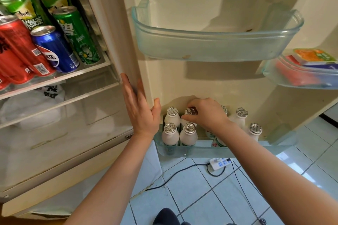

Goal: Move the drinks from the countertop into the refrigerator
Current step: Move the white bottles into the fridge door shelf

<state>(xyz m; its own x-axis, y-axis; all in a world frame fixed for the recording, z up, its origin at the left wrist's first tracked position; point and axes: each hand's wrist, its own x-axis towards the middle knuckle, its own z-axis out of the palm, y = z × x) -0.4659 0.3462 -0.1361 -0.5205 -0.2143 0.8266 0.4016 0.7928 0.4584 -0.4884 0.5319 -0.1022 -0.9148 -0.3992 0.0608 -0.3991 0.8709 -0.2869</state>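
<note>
Several small white milk bottles with silver foil caps stand in the bottom door bin (201,151) of the open refrigerator. My right hand (208,115) pinches the cap of one bottle (191,111) in the back row of that bin. My left hand (140,111) lies flat with straight fingers against the edge of the fridge frame, beside the leftmost bottles (171,116). On the fridge shelf at the left stand a red can (16,49), a blue cola can (54,49), a green can (76,34) and green tea bottles (20,3).
An empty clear door bin (215,45) hangs above the bottles. Another bin (301,71) at the right holds flat packets. A white bag (33,107) lies on the lower shelf. A power strip (221,163) and black cables lie on the tiled floor.
</note>
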